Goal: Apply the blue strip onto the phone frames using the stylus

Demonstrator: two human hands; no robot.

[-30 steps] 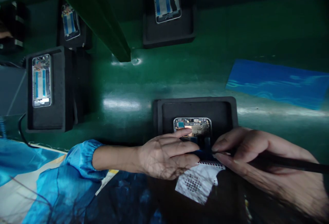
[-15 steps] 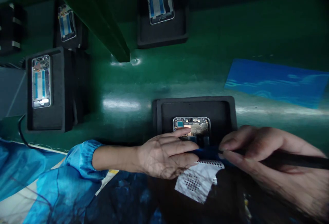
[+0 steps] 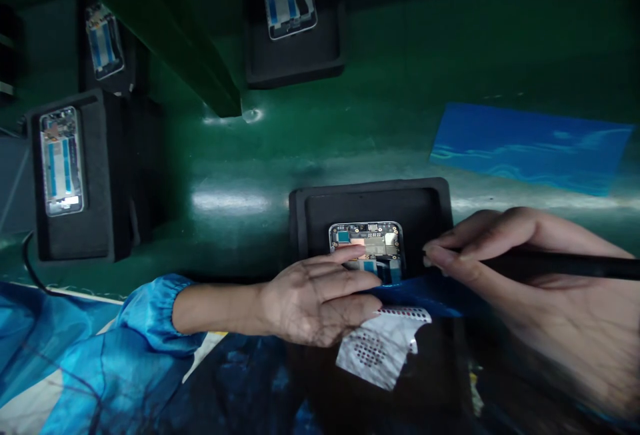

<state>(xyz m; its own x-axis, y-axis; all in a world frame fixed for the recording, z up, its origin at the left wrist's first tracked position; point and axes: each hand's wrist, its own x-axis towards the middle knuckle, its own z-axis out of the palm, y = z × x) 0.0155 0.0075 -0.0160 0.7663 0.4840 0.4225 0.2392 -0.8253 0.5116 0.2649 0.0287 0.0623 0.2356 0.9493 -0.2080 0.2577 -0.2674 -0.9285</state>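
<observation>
1. nearest lies a white dotted sheet [image 3: 373, 355], close to the near edge of the table [image 3: 380, 122]; what supports it is too dark to tell.
2. the left hand [image 3: 313, 302] reaches in from the left along that near edge, its fingers stretched out and slightly apart, pinching nothing visible; one finger is over the open phone [image 3: 375, 246].
3. the right hand [image 3: 560, 322] has thumb and forefinger pressed together, apparently around a dark stick [image 3: 565, 265].
4. a dark blue strip [image 3: 420, 295] runs between the hands; whether either grips it, i cannot tell.
5. the open phone sits in a black tray [image 3: 370, 188] at the near edge of the table, directly left of the right hand's pinch. its long axis seems to point from near edge to far edge, its near end hidden. the left hand is nearer, the right just beside and apart.
6. a blue sheet [image 3: 530, 145] lies flat toward the right edge.
7. a second tray [image 3: 97, 235] with a phone stands toward the left edge, a third [image 3: 295, 65] toward the far edge.
</observation>
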